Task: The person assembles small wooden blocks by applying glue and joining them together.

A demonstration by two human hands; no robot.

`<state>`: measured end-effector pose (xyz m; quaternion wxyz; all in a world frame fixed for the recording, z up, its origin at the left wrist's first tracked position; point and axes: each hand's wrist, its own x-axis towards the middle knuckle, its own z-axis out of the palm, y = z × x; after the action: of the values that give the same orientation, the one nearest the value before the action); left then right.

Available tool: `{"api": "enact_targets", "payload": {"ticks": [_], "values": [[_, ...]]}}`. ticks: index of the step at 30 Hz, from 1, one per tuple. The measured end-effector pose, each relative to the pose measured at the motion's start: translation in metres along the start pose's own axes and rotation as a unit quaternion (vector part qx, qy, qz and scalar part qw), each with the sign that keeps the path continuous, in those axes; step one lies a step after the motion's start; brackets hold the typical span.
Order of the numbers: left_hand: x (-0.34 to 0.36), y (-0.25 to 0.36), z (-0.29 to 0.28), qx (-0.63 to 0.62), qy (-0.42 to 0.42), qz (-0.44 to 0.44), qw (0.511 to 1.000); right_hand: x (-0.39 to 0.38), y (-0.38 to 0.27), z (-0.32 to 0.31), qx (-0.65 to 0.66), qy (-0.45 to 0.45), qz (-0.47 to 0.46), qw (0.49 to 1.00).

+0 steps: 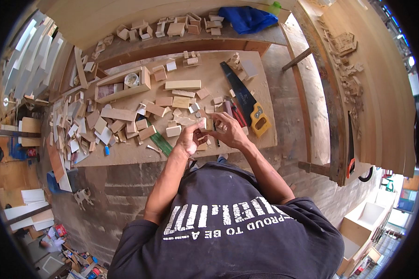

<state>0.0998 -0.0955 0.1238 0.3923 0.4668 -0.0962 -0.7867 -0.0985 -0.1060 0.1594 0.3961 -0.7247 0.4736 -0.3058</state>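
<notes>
My left hand point(191, 139) and my right hand point(231, 131) meet over the near edge of the workbench. Between their fingers is a small wooden block point(210, 124), pinched from both sides; its far side is hidden by my fingers. Just beyond my right hand lie a red-handled tool point(238, 114) and a handsaw point(241, 88) with a yellow handle. Loose wood offcuts point(173, 130) lie close to my left hand, and a green strip point(161, 143) sits beside that wrist.
A heap of wood scraps point(104, 132) covers the bench's left side. Behind it stands an open wooden box point(124, 84) holding a round container. Small wooden assemblies point(177, 29) and a blue cloth point(248, 19) rest on the back shelf. A cat point(83, 197) is on the floor, left.
</notes>
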Motion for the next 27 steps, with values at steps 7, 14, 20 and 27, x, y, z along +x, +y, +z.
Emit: {"api": "enact_targets", "payload": {"ticks": [7, 14, 20, 27], "values": [[0.016, -0.002, 0.037, 0.183, 0.063, 0.076, 0.978, 0.024, 0.032, -0.017, -0.116, -0.050, -0.071, 0.989], [0.056, 0.001, 0.041, 0.193, 0.056, 0.073, 0.977, 0.062, 0.074, -0.026, -0.184, -0.082, -0.124, 0.972], [0.065, 0.030, 0.022, 0.208, 0.182, 0.175, 0.945, 0.156, 0.129, -0.038, -0.195, -0.069, -0.084, 0.975], [0.000, 0.006, -0.093, 0.289, 0.353, 0.286, 0.843, 0.237, 0.187, -0.030, -0.301, -0.139, -0.060, 0.941]]}}
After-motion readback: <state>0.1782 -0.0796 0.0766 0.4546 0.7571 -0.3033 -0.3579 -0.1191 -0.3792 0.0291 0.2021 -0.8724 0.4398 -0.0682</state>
